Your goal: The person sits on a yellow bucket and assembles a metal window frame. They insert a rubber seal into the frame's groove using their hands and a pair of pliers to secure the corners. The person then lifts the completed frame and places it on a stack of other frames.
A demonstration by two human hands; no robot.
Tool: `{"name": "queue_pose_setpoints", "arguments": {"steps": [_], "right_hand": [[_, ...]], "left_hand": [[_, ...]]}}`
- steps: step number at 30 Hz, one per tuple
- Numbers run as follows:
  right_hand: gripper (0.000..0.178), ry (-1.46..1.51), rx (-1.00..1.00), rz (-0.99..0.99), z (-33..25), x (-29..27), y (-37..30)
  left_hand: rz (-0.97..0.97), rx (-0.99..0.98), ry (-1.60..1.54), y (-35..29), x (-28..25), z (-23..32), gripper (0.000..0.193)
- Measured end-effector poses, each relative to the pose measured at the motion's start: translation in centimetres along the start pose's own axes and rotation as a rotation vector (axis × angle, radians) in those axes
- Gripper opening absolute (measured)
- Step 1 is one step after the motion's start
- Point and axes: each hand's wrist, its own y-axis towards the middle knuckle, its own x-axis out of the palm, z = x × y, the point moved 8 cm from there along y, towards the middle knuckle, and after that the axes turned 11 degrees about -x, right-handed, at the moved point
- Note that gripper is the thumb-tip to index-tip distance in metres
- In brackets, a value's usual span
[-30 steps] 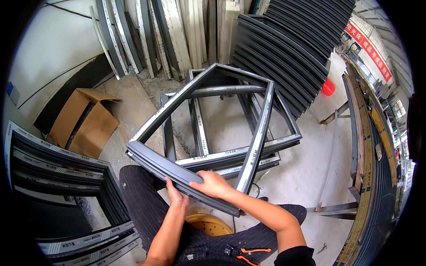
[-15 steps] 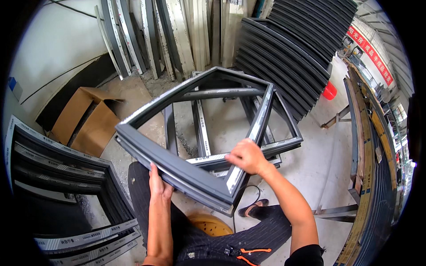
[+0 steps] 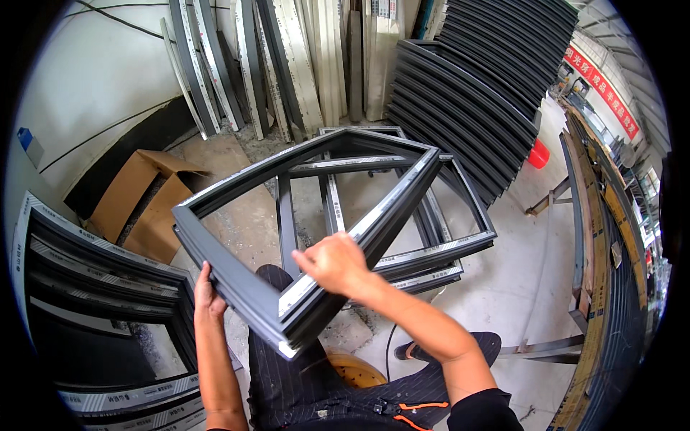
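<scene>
A dark grey window frame (image 3: 251, 291), with white printed film on some faces, is tilted above my lap. My left hand (image 3: 210, 293) grips its near left bar, thumb up along the outer side and the other fingers hidden beneath. Across the right bar lies my right hand (image 3: 332, 264), its fingers curled over the edge, with the thumb side pointing left. The frame's near corner (image 3: 291, 341) hangs over my thigh. Beyond and partly behind it, more grey frames (image 3: 438, 251) lie stacked on a low support.
Stacked frames (image 3: 108, 399) stand close by on the left, with an open cardboard box (image 3: 162, 205) behind. Long profiles (image 3: 287, 72) lean against the back wall. A tall pile of dark frames (image 3: 467, 115), a red bucket (image 3: 538, 154) and a rack of long bars (image 3: 604, 273) are right.
The held frame has swung left and turned, its near corner shifting left and opening a gap from the stacked frames. Both my hands have moved left with it.
</scene>
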Motion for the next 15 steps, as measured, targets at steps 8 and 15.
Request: {"name": "queue_pose_setpoints", "arguments": {"steps": [8,15], "right_hand": [[0.047,0.028,-0.06,0.04,-7.2,8.0,3.8],[0.042,0.046,-0.033,0.118,-9.6,9.0,5.8]], "left_hand": [[0.05,-0.099,0.202,1.9,-8.5,7.4,0.037],[0.418,0.878,1.464,-3.1,1.3,17.9,0.041]]}}
